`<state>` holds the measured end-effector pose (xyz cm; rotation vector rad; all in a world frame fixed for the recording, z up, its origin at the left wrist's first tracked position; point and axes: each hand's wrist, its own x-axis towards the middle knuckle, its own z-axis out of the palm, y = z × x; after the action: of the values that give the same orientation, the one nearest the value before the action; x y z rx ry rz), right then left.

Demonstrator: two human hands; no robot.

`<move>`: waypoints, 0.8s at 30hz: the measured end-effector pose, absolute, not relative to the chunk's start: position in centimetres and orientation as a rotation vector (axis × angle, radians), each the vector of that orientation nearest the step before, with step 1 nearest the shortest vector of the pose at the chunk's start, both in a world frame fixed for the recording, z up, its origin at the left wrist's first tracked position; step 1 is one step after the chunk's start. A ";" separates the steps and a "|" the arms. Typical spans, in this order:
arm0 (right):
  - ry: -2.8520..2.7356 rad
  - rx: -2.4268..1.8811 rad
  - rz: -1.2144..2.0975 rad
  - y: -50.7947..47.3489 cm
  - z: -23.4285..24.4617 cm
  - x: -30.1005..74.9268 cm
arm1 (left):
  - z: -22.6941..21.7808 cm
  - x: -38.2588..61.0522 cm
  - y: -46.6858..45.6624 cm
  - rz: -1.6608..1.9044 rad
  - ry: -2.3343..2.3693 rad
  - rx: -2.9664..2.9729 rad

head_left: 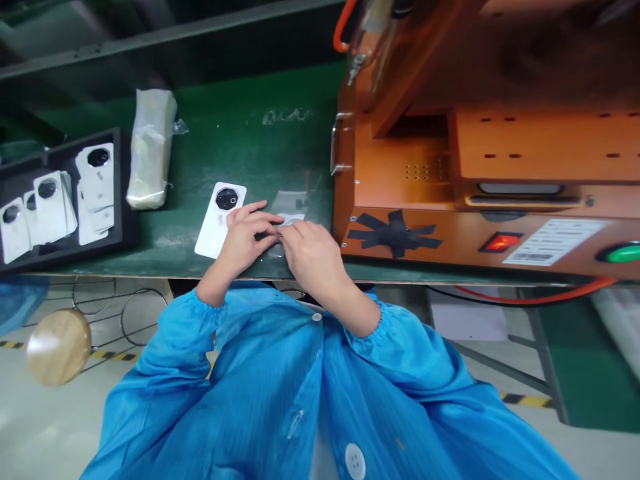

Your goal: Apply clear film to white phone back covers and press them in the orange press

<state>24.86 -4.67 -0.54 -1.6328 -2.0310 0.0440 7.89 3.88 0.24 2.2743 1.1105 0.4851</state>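
Note:
Close to the table's front edge, my left hand [249, 235] and my right hand [314, 257] meet at their fingertips. The left thumb and index finger come together against the right fingers, while the other left fingers are partly stretched out. Both hands look pinched at the meeting point; whatever is between the fingertips is hidden. Just beyond them lies a clear plastic film [291, 198] with a white piece on it, partly covered by my fingers. A white phone back cover [210, 230] with a round black camera area lies flat beside my left hand, which overlaps its right edge.
At far left, a black tray [119, 193] holds several white phone covers [50, 207]. A wrapped pale block [150, 150] stands beside it. An orange machine [400, 193] with a lit red switch [501, 242] and green button [620, 253] borders the right. A round wooden stool [59, 347] is below left.

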 end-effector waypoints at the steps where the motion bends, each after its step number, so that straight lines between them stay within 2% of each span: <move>1: -2.037 -1.624 0.016 -4.9 -0.5 25.1 | 0.2 7.8 3.9 0.472 1.102 2.272; 5: -2.044 -1.514 -0.176 -6.0 -0.2 25.6 | 0.4 7.5 3.8 0.422 1.056 2.309; 12: -2.002 -1.394 -0.294 -7.8 1.9 26.0 | 1.2 7.7 3.0 0.259 0.962 2.505; 17: -1.914 -1.347 -0.118 -10.1 5.4 27.1 | 1.7 7.6 2.8 0.195 0.881 2.519; 21: -2.070 -1.513 -0.087 -10.2 6.6 28.4 | 4.1 6.5 0.3 0.367 0.903 2.393; 24: -2.195 -1.439 -0.014 -9.5 6.1 28.4 | 5.6 6.1 -2.9 0.521 0.924 2.259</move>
<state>28.36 -9.49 6.12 -1.4391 -2.1953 -0.0143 6.06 -2.91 5.62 2.2594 0.9241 0.5213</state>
